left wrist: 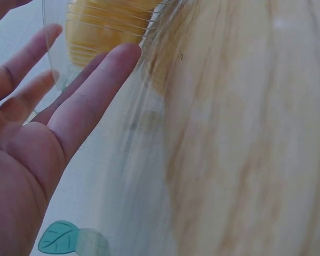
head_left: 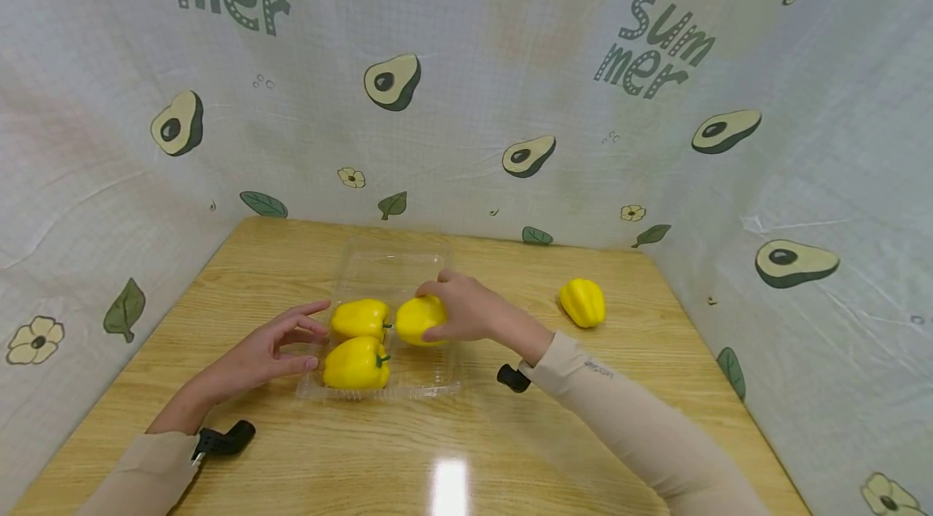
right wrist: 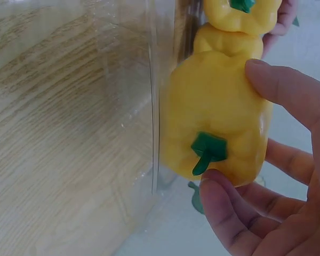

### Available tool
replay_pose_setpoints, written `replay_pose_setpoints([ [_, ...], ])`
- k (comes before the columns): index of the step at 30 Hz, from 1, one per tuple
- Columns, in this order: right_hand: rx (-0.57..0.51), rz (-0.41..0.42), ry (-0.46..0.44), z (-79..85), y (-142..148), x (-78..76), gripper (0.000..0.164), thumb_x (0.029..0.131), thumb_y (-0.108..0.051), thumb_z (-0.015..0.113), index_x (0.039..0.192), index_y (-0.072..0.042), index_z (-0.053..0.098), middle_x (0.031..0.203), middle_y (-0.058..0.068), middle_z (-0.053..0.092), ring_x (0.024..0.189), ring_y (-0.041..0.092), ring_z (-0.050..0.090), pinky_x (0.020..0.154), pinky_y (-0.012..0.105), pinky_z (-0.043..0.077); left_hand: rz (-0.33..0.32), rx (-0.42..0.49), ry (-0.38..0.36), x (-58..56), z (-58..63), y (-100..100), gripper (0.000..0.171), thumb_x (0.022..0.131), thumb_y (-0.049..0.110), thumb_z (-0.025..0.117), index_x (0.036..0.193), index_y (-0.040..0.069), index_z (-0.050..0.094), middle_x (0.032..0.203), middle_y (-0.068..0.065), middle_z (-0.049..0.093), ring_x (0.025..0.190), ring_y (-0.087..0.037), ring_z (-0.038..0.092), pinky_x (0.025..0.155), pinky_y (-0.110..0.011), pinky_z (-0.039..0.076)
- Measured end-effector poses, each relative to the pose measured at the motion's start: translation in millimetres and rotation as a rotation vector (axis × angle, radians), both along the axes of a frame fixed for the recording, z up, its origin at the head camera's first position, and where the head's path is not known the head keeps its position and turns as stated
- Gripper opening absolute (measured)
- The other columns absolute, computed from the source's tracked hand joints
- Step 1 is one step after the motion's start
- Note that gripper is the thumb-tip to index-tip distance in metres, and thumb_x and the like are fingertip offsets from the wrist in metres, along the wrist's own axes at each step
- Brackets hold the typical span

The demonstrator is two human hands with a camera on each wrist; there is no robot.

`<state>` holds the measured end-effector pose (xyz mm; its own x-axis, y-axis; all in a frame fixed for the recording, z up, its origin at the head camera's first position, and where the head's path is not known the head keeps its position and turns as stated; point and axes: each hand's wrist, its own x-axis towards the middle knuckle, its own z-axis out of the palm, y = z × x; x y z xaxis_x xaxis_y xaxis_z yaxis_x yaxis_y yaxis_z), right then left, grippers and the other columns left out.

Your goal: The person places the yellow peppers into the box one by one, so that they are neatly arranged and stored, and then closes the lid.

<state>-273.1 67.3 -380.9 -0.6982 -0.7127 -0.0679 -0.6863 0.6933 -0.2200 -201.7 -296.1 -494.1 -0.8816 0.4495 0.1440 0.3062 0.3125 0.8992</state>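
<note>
A clear plastic container point(head_left: 426, 382) stands on the table with its lid point(head_left: 394, 271) folded back. Two yellow bell peppers lie in its left half, a rear pepper point(head_left: 357, 316) and a front pepper point(head_left: 355, 364), green stems facing right. My right hand point(head_left: 470, 307) grips another yellow bell pepper point(head_left: 416, 320) over the container's right half; in the right wrist view thumb and fingers are around this pepper point(right wrist: 216, 101), its green stem showing. My left hand point(head_left: 266, 350) holds nothing, its fingers loosely extended at the container's left side. In the left wrist view the fingertips point(left wrist: 125, 56) are right at the clear wall.
One more yellow bell pepper point(head_left: 582, 303) lies on the wooden table point(head_left: 364, 459) to the right of the container. Printed cloth point(head_left: 466, 95) with avocados and leaves hangs around the table's back and sides. Each wrist carries a black camera mount point(head_left: 513, 378).
</note>
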Motion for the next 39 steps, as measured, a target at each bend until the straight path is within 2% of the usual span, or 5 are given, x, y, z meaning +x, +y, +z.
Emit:
replay_pose_setpoints([
  [18,-0.017,-0.039,-0.001,-16.8,-4.2,-1.2,0.062,0.089,-0.042,0.087,0.143,-0.019,0.065,0.123,0.009,0.064,0.098,0.019,0.06,0.089,0.034,0.056,0.0,-0.012,0.001,-1.8,-1.3,-0.5,0.034,0.1,0.011,0.076,0.131,0.01,0.064,0.173,-0.014,0.025,0.134,-0.048,0.056,0.098,-0.025,0.055],
  [30,-0.021,-0.032,0.006,-23.1,-9.0,-3.0,0.063,0.089,-0.045,0.086,0.143,-0.019,0.065,0.127,0.009,0.065,0.103,0.021,0.063,0.091,0.035,0.056,-0.007,0.008,-0.013,-0.8,0.0,0.2,0.035,0.1,0.01,0.076,0.132,0.007,0.063,0.173,-0.017,0.023,0.135,-0.052,0.053,0.098,-0.023,0.055],
  [39,-0.018,-0.032,0.012,-27.8,-10.1,-3.1,0.063,0.09,-0.045,0.086,0.143,-0.019,0.065,0.126,0.009,0.066,0.103,0.021,0.063,0.09,0.035,0.056,-0.001,-0.004,-0.009,-0.5,0.1,-0.2,0.035,0.1,0.01,0.076,0.132,0.008,0.063,0.173,-0.015,0.024,0.135,-0.05,0.054,0.099,-0.023,0.054],
])
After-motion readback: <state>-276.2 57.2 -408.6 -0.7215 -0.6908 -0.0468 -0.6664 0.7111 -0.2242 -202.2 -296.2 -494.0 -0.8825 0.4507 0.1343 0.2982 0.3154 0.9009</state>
